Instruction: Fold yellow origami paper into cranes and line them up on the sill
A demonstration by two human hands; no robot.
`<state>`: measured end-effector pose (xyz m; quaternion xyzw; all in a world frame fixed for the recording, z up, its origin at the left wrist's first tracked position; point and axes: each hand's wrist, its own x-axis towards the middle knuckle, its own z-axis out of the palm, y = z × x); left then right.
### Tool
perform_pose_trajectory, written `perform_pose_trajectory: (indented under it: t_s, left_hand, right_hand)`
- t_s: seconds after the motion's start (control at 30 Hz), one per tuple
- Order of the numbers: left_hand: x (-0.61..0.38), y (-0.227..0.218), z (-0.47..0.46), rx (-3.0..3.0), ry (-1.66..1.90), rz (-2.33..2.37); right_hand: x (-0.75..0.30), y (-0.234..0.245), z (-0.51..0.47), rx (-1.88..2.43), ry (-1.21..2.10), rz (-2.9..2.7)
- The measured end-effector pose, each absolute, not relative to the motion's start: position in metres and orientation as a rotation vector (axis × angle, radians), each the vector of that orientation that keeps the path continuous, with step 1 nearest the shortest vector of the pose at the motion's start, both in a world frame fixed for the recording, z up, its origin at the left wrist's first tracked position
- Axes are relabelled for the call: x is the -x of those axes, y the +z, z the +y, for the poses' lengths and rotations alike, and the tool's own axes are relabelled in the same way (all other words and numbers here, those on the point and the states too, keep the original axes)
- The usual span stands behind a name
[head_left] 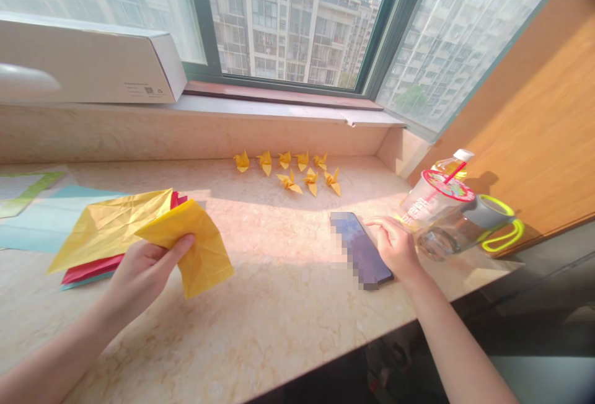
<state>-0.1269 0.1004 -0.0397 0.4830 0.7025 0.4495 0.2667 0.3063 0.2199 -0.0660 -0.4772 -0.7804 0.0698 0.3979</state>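
Observation:
My left hand pinches a creased yellow paper sheet and holds it just above the marble counter. Behind it lies a stack of coloured sheets, yellow on top with red and teal edges showing. My right hand rests with fingers curled on the right edge of a dark phone lying flat on the counter. Several small yellow origami cranes stand in two rows near the back wall.
A clear plastic water bottle with a neon-green loop handle lies at the right, with another bottle behind it. A long white box sits on the window ledge. Pale blue and green papers lie at the left. The counter's front edge runs diagonally below my arms.

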Motion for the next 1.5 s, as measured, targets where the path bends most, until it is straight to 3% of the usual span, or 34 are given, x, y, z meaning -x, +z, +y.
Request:
perform_pose_trajectory:
  t_s: [0.27, 0.5, 0.6, 0.9, 1.17, 1.27, 1.5]
  left_hand:
    - [0.132, -0.042, 0.102, -1.32, 1.188, 1.981]
    - [0.133, -0.048, 0.102, -1.301, 1.139, 1.954]
    - [0.127, -0.045, 0.103, -1.272, 1.152, 1.924]
    - [0.1, -0.037, 0.102, -1.085, 1.381, 1.623]
    - [0.105, -0.042, 0.1, -1.104, 1.562, 1.415]
    - [0.11, -0.043, 0.101, -1.106, 1.641, 1.388]
    - [0.134, -0.039, 0.1, -1.35, 1.862, 1.416]
  right_hand:
    - [-0.309, -0.071, 0.209, 1.208, 0.341, -1.577]
    - [-0.312, -0.077, 0.209, 1.161, 0.524, -1.826]
    - [-0.31, -0.074, 0.21, 1.258, 0.396, -1.985]
    - [-0.283, -0.059, 0.195, 1.12, 0.184, -1.759]
    - [-0.119, -0.016, 0.165, 0.851, 0.568, -2.149]
    - [-0.061, -0.01, 0.173, 0.874, 0.885, -2.209]
    - [-0.012, -0.035, 0.2, 0.768, 1.032, -1.812]
